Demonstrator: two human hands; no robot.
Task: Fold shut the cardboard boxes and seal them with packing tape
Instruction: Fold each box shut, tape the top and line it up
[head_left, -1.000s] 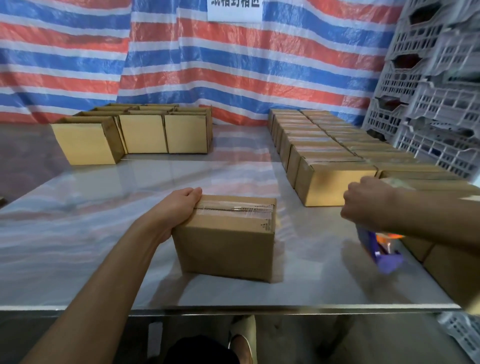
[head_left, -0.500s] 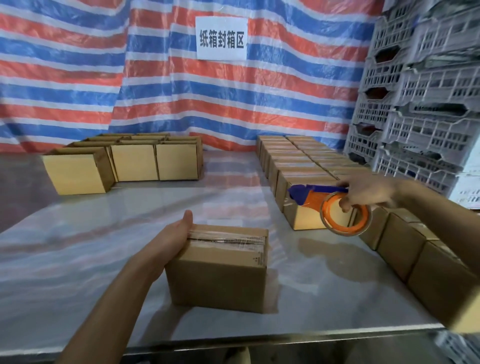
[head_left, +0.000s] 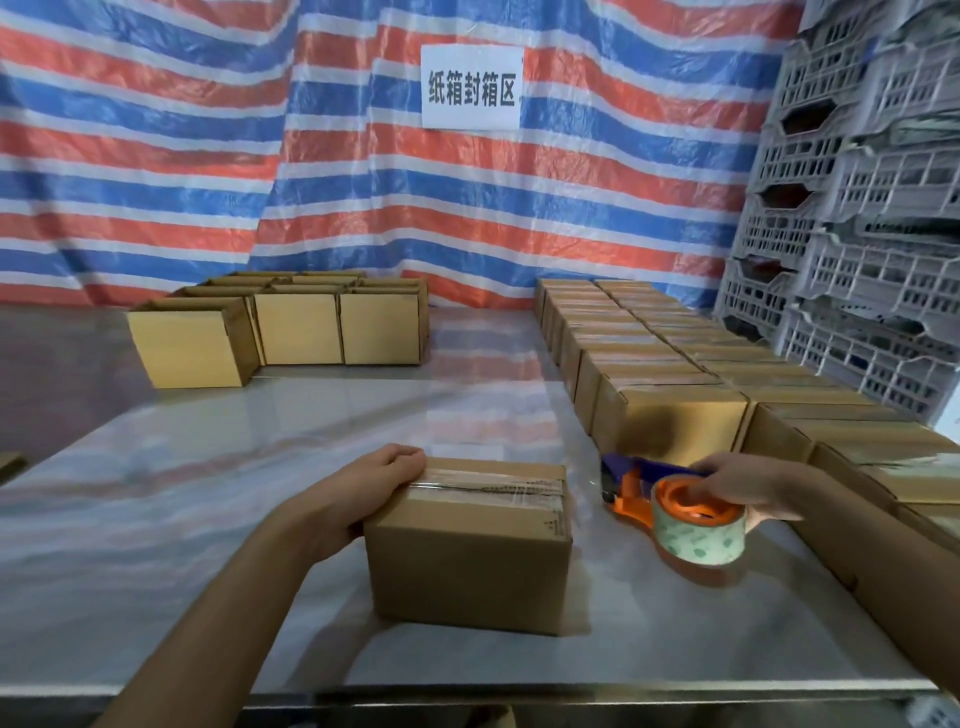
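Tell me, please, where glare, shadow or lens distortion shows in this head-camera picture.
Head view: the glossy table mirrors the striped tarp in soft glare; the taped box throws a shadow to its right; the wide lens bows the crates; the tape dispenser in the right hand is sharp.

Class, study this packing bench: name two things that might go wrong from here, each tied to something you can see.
1. The tape on the front box looks wrinkled, so the seal might lift.
2. The right hand holds the tape dispenser with its cutter end towards that box; a careless swing could nick the left hand gripping the box's left end.
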